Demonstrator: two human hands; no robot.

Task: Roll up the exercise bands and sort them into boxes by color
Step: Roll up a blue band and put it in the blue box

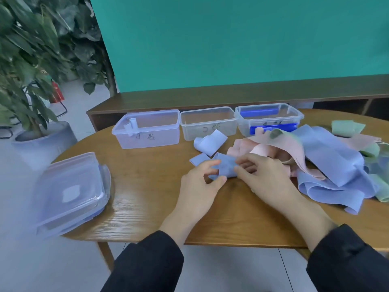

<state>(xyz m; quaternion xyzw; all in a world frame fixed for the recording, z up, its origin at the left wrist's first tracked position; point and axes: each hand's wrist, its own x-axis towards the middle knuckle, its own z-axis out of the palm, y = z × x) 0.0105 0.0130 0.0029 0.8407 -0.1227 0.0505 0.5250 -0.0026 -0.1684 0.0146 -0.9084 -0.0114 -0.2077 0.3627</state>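
A blue exercise band (226, 167) lies partly folded on the wooden table (147, 207) between my hands. My left hand (200, 182) pinches its left end with thumb and fingers. My right hand (265, 175) grips its right end, fingers curled over it. A loose pale blue band (210, 142) lies just behind. Three clear boxes stand in a row at the back: the left box (147, 131) holds a small pale roll, the middle box (208, 123) shows nothing inside, the right box (269, 119) holds something dark blue.
A heap of pink (280, 148), blue (328, 157) and green bands (347, 127) covers the table's right side. Stacked box lids (69, 192) sit at the left edge. A potted plant (31, 70) stands on the floor to the left, a low wooden shelf (231, 98) behind.
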